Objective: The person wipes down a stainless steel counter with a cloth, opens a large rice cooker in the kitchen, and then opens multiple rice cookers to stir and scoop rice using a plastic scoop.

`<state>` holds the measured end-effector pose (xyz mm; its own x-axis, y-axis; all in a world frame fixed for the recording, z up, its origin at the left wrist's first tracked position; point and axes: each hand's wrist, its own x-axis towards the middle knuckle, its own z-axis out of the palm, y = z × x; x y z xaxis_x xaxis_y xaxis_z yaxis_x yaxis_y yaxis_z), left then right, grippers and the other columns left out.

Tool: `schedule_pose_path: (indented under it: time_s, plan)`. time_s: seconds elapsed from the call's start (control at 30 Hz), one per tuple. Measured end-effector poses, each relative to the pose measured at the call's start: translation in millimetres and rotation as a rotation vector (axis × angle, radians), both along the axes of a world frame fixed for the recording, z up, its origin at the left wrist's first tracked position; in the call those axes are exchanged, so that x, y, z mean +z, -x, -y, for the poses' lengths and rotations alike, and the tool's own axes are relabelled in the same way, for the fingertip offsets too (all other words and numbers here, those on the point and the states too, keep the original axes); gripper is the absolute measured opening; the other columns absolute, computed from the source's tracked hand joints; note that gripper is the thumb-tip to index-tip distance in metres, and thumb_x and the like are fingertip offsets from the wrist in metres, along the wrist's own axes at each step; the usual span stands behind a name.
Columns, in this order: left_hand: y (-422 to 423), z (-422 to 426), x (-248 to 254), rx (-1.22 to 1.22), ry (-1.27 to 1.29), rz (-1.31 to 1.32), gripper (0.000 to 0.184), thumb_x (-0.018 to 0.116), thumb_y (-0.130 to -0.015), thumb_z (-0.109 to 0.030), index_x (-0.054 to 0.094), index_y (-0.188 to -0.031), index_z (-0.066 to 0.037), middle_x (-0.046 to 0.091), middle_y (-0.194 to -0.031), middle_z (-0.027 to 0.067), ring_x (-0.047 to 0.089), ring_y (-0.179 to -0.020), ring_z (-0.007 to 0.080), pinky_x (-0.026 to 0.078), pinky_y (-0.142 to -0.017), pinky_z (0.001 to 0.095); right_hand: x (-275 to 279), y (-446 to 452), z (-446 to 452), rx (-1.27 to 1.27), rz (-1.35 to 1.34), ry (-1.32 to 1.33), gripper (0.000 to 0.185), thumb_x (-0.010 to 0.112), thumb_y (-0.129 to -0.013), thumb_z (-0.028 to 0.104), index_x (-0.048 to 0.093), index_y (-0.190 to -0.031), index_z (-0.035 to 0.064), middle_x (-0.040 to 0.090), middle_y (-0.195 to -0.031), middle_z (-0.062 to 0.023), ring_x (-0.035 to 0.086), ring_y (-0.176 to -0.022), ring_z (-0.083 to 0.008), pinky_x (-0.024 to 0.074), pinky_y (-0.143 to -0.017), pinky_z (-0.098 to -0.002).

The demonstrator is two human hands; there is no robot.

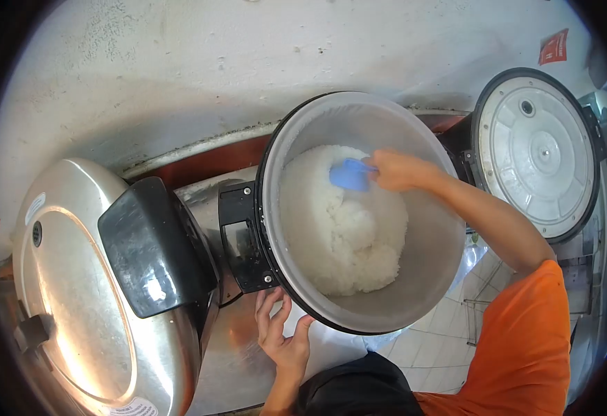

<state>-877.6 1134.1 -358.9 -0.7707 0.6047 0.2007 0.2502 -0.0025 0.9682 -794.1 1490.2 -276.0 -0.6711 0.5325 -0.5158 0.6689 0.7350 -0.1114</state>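
Observation:
My right hand (399, 170) is closed around the handle of a blue rice paddle (349, 175), inside the large open rice cooker (441, 267). The paddle's blade rests against the upper part of a mound of white cooked rice (331, 225). The rice fills the bottom of the pot and heaps up in the middle. My left hand (284, 338) is outside the pot at its lower left, just below the black latch (243, 239). Its fingers are spread, with the tips at the cooker's outer side and rim, and nothing is seen in it.
A second, closed metal rice cooker (82, 291) with a black handle housing (154, 246) stands at left. The open cooker's round lid (540, 156) is raised at right. A stained white wall (248, 62) runs behind. Floor tiles (436, 340) show below right.

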Motion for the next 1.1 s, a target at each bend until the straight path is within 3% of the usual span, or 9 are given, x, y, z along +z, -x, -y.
schedule_pose_path:
  time_s: [0.13,0.3,0.4,0.53,0.6,0.73,0.87,0.97,1.1]
  plan:
    - [3,2,9,-0.032,0.021,-0.023,0.044,0.083,-0.068,-0.015,0.065,-0.107,-0.003,0.057,-0.123,0.0158,0.043,-0.128,0.0399,0.036,-0.104,0.0481,2,6,7,-0.064,0.095,0.102,0.035,0.052,-0.088,0.016,0.058,-0.121,0.0033,0.064,-0.091,-0.0260,0.063,-0.082,-0.0395,0.0488,-0.075,-0.0462]
    - [6,1,12,-0.015,0.048,-0.119,0.056,0.084,-0.063,-0.021,0.065,-0.113,-0.005,0.058,-0.122,0.0126,0.046,-0.125,0.0367,0.036,-0.103,0.0465,25,5,22,-0.155,0.273,0.240,0.032,0.049,-0.088,0.017,0.059,-0.115,0.0023,0.062,-0.072,-0.0204,0.060,-0.054,-0.0319,0.0472,-0.053,-0.0428]
    - [5,2,9,-0.005,0.039,-0.190,0.061,0.085,-0.062,-0.021,0.064,-0.116,-0.005,0.057,-0.124,0.0140,0.047,-0.124,0.0360,0.038,-0.102,0.0452,32,-10,43,-0.190,0.290,0.258,0.035,0.048,-0.088,0.017,0.057,-0.119,0.0024,0.062,-0.069,-0.0178,0.058,-0.051,-0.0291,0.0472,-0.054,-0.0416]
    - [10,9,11,-0.009,-0.001,-0.102,0.067,0.087,-0.060,-0.020,0.062,-0.121,-0.005,0.055,-0.126,0.0160,0.048,-0.123,0.0335,0.040,-0.100,0.0426,57,-40,78,-0.100,0.166,0.234,0.041,0.050,-0.089,0.017,0.053,-0.126,0.0025,0.063,-0.074,-0.0223,0.060,-0.054,-0.0337,0.0483,-0.057,-0.0428]
    - [15,16,18,-0.055,0.007,-0.036,0.072,0.086,-0.061,-0.014,0.058,-0.126,-0.004,0.053,-0.129,0.0174,0.050,-0.121,0.0318,0.041,-0.099,0.0400,62,-52,94,0.194,-0.177,-0.193,0.043,0.053,-0.089,0.018,0.051,-0.129,0.0023,0.064,-0.076,-0.0238,0.063,-0.062,-0.0386,0.0512,-0.064,-0.0467]
    - [21,49,-10,0.014,0.092,0.096,0.074,0.085,-0.062,-0.009,0.054,-0.129,-0.001,0.053,-0.129,0.0181,0.051,-0.119,0.0304,0.041,-0.099,0.0388,162,-23,152,-0.073,-0.035,-0.287,0.049,0.055,-0.088,0.019,0.048,-0.135,0.0077,0.064,-0.082,-0.0261,0.063,-0.075,-0.0431,0.0504,-0.072,-0.0495]
    - [24,57,-9,0.008,0.165,0.070,0.074,0.084,-0.063,-0.009,0.052,-0.129,0.001,0.054,-0.128,0.0188,0.051,-0.120,0.0304,0.040,-0.100,0.0390,177,-21,135,-0.091,-0.151,-0.369,0.046,0.055,-0.088,0.019,0.050,-0.133,0.0086,0.064,-0.084,-0.0260,0.062,-0.081,-0.0423,0.0497,-0.074,-0.0498]
    - [21,33,17,-0.079,0.114,-0.047,0.076,0.086,-0.060,-0.015,0.053,-0.127,0.001,0.054,-0.128,0.0188,0.050,-0.121,0.0313,0.039,-0.101,0.0393,127,-13,87,0.024,-0.295,-0.390,0.046,0.058,-0.086,0.016,0.052,-0.130,0.0062,0.062,-0.080,-0.0272,0.060,-0.078,-0.0439,0.0466,-0.072,-0.0499]
    - [16,11,20,-0.127,0.084,-0.237,0.083,0.089,-0.054,-0.029,0.055,-0.126,-0.002,0.052,-0.131,0.0171,0.045,-0.126,0.0370,0.036,-0.104,0.0453,47,24,37,0.059,-0.233,-0.278,0.046,0.058,-0.085,0.016,0.053,-0.128,0.0043,0.064,-0.085,-0.0260,0.061,-0.081,-0.0439,0.0468,-0.073,-0.0502]
